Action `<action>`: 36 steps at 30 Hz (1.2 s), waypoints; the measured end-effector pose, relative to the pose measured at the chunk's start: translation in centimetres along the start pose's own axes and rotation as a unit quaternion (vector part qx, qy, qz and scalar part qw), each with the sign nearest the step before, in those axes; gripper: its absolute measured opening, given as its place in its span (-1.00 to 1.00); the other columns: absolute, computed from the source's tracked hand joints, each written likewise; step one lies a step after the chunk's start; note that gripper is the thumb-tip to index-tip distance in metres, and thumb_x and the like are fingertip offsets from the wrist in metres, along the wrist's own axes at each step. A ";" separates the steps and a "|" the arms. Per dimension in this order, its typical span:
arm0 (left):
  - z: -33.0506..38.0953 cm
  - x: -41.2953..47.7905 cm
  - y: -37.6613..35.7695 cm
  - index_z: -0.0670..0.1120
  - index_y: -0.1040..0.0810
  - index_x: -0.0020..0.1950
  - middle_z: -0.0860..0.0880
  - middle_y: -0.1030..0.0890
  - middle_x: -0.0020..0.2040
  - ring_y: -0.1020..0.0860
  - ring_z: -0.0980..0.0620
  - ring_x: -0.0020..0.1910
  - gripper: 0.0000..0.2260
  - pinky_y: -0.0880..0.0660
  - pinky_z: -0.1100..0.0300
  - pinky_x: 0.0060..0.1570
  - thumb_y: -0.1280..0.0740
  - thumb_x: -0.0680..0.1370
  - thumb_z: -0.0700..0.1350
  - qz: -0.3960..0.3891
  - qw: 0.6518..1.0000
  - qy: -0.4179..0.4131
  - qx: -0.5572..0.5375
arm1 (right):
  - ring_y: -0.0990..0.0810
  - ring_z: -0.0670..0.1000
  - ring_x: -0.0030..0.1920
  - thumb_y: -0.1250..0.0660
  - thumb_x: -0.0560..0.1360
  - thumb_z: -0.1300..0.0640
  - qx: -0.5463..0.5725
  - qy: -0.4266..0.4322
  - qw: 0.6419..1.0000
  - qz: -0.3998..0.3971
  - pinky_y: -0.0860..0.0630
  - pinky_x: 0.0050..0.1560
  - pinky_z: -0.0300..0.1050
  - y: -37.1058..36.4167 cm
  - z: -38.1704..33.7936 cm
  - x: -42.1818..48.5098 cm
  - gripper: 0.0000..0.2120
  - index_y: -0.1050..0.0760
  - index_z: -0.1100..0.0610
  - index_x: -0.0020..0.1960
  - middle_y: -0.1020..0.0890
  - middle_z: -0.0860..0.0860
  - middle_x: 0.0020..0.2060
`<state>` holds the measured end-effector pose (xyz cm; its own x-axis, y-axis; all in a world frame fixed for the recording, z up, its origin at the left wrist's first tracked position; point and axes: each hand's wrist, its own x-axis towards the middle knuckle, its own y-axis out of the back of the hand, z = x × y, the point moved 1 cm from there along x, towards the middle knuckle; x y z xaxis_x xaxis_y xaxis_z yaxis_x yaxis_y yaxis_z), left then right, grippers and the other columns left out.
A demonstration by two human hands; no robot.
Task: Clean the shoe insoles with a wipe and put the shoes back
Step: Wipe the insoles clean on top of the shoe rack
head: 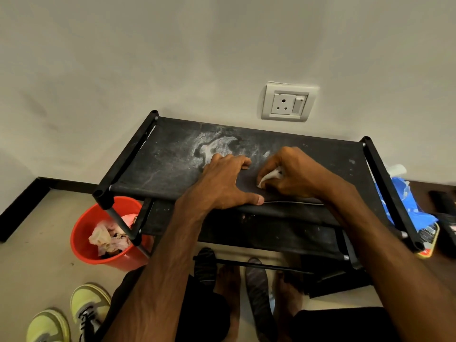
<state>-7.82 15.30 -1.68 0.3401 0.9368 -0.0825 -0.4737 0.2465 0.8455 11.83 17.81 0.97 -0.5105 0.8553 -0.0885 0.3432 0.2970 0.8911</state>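
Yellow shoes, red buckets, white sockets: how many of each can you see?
Yellow shoes: 2
Red buckets: 1
White sockets: 1
Total: 4
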 end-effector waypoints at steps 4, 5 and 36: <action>0.0 0.1 -0.1 0.08 -0.30 0.53 0.08 -0.41 0.43 -0.25 0.01 0.39 -0.16 -0.29 0.05 0.32 -0.51 0.34 0.32 0.001 1.000 -0.001 0.002 | -0.68 -0.15 -0.01 -0.53 0.47 0.18 0.015 -0.006 1.000 -0.017 -0.65 0.11 -0.01 0.5 0.6 0.0 -0.79 -0.75 -0.14 -0.04 -0.74 -0.20 -0.07; 0.0 0.1 -0.1 0.08 -0.31 0.53 0.08 -0.41 0.42 -0.25 0.01 0.39 -0.17 -0.28 0.05 0.32 -0.51 0.35 0.32 0.000 1.000 -0.001 0.003 | -0.68 -0.15 -0.02 -0.53 0.47 0.17 0.019 -0.022 1.000 -0.005 -0.65 0.11 0.02 0.7 1.1 -0.2 -0.79 -0.74 -0.15 -0.05 -0.74 -0.21 -0.07; 0.4 -0.3 -0.1 0.09 -0.33 0.52 0.07 -0.40 0.43 -0.26 0.00 0.40 -0.21 -0.27 0.03 0.36 -0.52 0.36 0.28 0.005 1.000 0.008 0.000 | -0.69 -0.12 -0.01 -0.57 0.44 0.14 0.026 -0.049 0.995 -0.078 -0.66 0.13 0.01 1.2 -0.3 -0.1 -0.87 -0.75 -0.03 -0.04 -0.74 -0.12 -0.07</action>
<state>-7.59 14.93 -1.51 0.3225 0.9429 -0.0831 -0.4776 0.2379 0.8458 12.03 17.96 2.21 -0.4820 0.8339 -0.2688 0.3073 0.4482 0.8394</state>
